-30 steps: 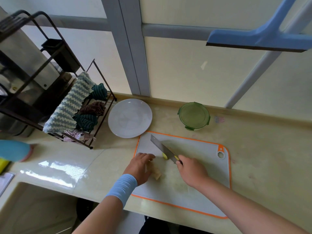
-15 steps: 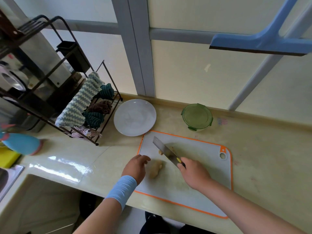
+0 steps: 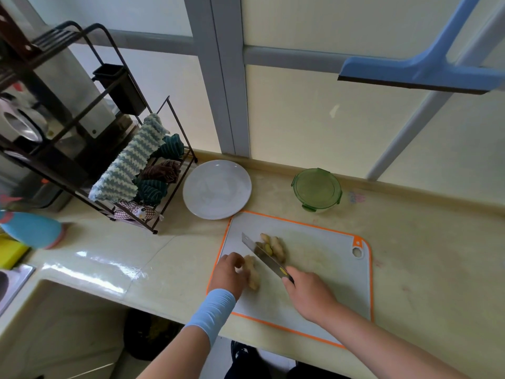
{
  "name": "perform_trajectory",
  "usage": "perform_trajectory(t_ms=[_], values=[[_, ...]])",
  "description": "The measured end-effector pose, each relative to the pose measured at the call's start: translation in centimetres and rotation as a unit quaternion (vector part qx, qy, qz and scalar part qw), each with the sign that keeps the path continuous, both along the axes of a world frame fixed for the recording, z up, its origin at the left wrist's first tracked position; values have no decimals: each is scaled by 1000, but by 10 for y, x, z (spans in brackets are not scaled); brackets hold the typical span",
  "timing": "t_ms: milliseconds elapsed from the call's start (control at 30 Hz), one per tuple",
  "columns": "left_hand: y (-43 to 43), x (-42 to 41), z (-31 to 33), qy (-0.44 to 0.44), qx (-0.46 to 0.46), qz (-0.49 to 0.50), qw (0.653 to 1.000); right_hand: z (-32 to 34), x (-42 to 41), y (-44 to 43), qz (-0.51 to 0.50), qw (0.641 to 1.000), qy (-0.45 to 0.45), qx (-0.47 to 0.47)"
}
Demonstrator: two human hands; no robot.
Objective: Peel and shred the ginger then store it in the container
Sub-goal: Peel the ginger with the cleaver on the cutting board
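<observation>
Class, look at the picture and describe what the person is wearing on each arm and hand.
A light blue ribbed wristband wraps the left forearm just behind the left hand. The right hand and its forearm are bare, with no sleeve or band in view. No glove or ring shows on either hand.

Ginger (image 3: 274, 246) on board (image 3: 328, 269), container (image 3: 317, 189) behind
</observation>
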State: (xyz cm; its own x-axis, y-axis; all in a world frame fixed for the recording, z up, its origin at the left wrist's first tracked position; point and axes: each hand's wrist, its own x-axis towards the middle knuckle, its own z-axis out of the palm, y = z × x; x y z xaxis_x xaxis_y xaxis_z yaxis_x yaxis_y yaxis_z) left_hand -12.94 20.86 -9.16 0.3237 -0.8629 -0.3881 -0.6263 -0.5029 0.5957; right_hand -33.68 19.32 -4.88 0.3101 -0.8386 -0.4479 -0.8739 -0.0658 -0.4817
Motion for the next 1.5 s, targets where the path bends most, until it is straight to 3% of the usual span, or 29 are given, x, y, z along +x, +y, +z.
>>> perform_trajectory(t_ms=[133, 233, 300, 367, 500, 600, 767, 900, 1033, 1133, 1200, 1267, 1400, 1500], values=[[7, 8, -13, -78, -118, -124, 982, -5, 4, 4, 9, 1000, 6, 16], [8, 13, -17, -156, -218, -280, 922, -9, 5, 5, 4, 1000, 7, 25], [5, 14, -13, -176, -212, -344, 898, -9, 6, 5, -2, 999, 5, 32], [4, 17, -13, -185, -202, -344, 898, -8, 9, 5, -10, 999, -2, 40], [17, 20, -14, -94, -185, -196, 958, -6, 14, 6, -13, 999, -8, 46], [17, 14, -3, -20, -62, -34, 997, -6, 21, 9, -19, 998, -15, 60], [7, 0, 3, 59, 62, 166, 982, -2, 33, 13, -32, 995, -39, 85], [3, -9, -1, 109, 44, 211, 970, -1, 35, 13, -36, 995, -39, 79], [4, -12, -2, 50, -2, 103, 993, -2, 26, 5, -41, 997, -27, 62], [6, 2, -13, 16, -130, 1, 991, -3, 25, 5, -22, 998, -19, 61], [6, 14, -23, -46, -239, -120, 962, -6, 27, 6, -14, 998, -20, 60], [4, 26, -29, -108, -322, -238, 910, -9, 27, 6, -17, 998, -26, 53], [-1, 39, -27, -168, -378, -367, 833, -14, 26, 8, -9, 999, -19, 40], [-2, 38, -27, -180, -376, -405, 813, -19, 28, 8, -6, 999, -18, 26]])
